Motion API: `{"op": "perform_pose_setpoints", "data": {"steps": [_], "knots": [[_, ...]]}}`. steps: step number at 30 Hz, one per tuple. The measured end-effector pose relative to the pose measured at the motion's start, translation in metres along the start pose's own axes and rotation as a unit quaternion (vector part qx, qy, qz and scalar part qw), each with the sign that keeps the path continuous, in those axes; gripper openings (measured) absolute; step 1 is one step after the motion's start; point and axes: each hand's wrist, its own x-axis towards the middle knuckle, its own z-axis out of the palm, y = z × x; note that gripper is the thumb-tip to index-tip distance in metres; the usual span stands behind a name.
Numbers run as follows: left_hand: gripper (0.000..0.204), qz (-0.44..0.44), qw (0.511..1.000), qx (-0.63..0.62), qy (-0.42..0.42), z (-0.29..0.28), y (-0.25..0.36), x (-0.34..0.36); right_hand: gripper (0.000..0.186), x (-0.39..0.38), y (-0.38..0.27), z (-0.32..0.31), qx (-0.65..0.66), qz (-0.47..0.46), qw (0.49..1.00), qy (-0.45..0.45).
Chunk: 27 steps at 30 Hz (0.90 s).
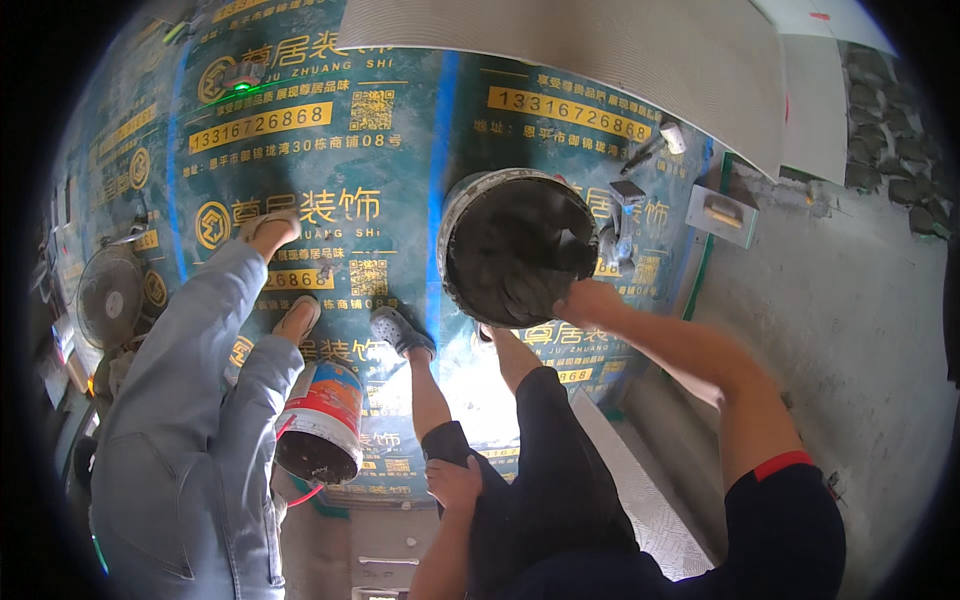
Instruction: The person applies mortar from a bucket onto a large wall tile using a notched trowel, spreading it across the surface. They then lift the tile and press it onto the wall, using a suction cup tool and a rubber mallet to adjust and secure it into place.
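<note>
A large round bucket [449,262] of dark grey wet mortar [510,250] stands in front of me. My right hand [592,303] is closed at its near right rim, reaching over the mortar; what the fingers hold is hidden. Beside the hand, a smooth grey patch shows in the mortar, and I cannot tell whether it is a blade. My left hand [455,485] lies on my bent left knee, fingers spread on the dark trousers, holding nothing. Right of the bucket a flat plastering trowel [722,214] with a wooden handle lies on the floor.
A person in grey-blue trousers [160,430] stands at left, near a paint bucket [325,410] and a fan [110,298]. Large tile panels [600,50] lie at the top. A green-lit tool [243,78] sits on the printed floor sheet [300,180]. Mortar lumps [880,120] are at far right.
</note>
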Motion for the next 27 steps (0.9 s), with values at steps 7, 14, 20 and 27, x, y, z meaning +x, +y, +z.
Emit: {"op": "perform_pose_setpoints", "data": {"steps": [7, 14, 20, 27], "knots": [[0.084, 0.061, 0.996, 0.039, 0.041, -0.054, -0.024, 0.041, 0.057, -0.001, -0.032, 0.051, 0.252, 0.094, 0.963, 0.025], [0.076, 0.095, 0.993, 0.052, 0.040, -0.100, -0.036, 0.061, 0.051, 0.017, -0.056, 0.081, 0.522, 0.136, 0.841, -0.030], [0.072, 0.094, 0.995, 0.027, 0.036, -0.100, -0.036, 0.064, 0.046, 0.055, -0.033, 0.069, 0.359, 0.054, 0.922, 0.133], [0.072, 0.088, 0.995, 0.019, 0.052, -0.081, -0.022, 0.049, 0.041, 0.059, -0.014, 0.064, 0.269, -0.021, 0.933, 0.238]]}}
